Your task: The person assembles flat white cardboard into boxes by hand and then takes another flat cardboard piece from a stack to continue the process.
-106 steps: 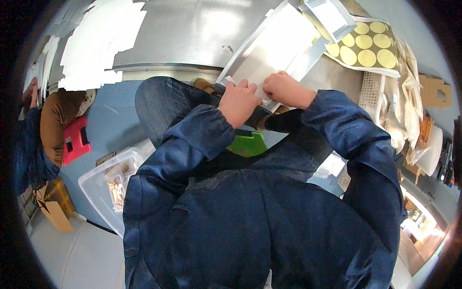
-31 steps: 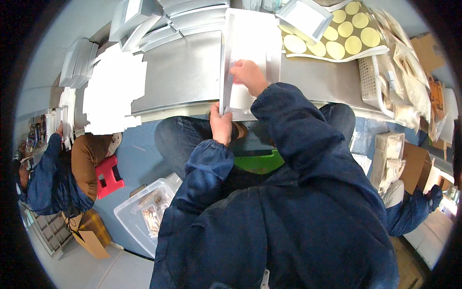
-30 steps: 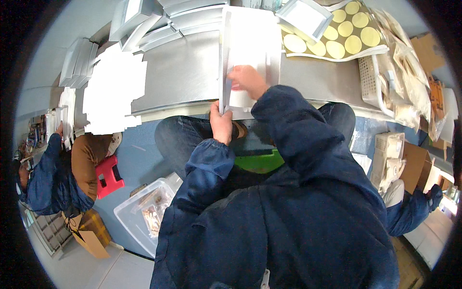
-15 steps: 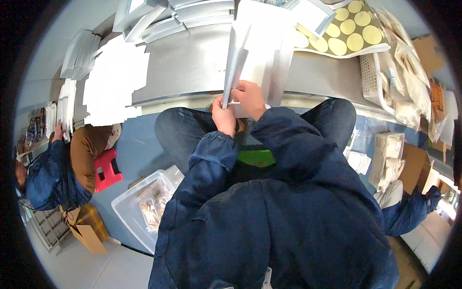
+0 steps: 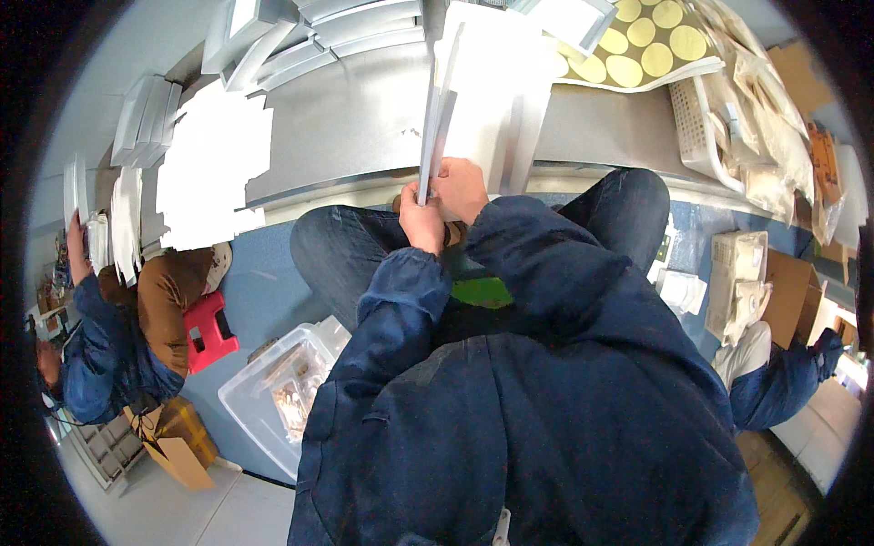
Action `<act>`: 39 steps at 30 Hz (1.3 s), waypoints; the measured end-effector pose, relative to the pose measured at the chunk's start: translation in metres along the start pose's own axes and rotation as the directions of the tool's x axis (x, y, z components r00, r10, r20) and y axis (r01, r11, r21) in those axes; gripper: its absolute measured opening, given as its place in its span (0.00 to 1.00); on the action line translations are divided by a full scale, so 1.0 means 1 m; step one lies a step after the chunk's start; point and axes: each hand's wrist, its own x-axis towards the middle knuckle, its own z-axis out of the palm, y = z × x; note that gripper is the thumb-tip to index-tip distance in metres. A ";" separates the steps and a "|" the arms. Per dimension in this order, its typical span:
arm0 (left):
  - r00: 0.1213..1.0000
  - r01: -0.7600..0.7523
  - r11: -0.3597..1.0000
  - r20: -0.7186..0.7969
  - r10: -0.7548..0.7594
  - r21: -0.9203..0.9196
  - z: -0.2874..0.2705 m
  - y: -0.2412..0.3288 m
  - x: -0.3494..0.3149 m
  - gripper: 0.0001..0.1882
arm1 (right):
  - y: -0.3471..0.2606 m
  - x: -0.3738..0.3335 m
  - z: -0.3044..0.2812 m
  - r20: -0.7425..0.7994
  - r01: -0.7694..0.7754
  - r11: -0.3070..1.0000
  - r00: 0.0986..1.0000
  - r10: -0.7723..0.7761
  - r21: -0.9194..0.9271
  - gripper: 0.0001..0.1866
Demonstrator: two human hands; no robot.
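Observation:
A long white cardboard box blank (image 5: 492, 100), grey on its outer face, lies partly folded on the metal bench (image 5: 346, 118) in front of me. Its left side wall stands up. My left hand (image 5: 421, 223) is closed on the near end of that wall, fingers outside and thumb close to the edge. On the inner side of the same wall, my right hand (image 5: 462, 188) pinches the near corner, its fingertips partly hidden. The right side flap (image 5: 517, 146) is raised at a slant.
Grey boxes (image 5: 364, 41) are stacked far left, beside white flat blanks (image 5: 214, 164). Far right are a small tray (image 5: 574, 23), a sheet of yellow circles (image 5: 642, 45) and a white basket (image 5: 696, 132). A clear bin (image 5: 259, 400) and red stool (image 5: 211, 337) stand on the floor. Co-workers sit left and right.
My right hand has closed in on the near corner beside my left hand. The left wall looks more upright. At far left, the co-worker's arm has risen with a pale piece. The view has shifted slightly.

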 end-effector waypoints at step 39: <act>0.946 -0.269 0.791 0.304 0.111 0.549 -0.024 0.109 0.037 0.33 | 0.018 0.093 -0.138 0.065 -0.003 0.856 0.997 0.043 -0.517 0.23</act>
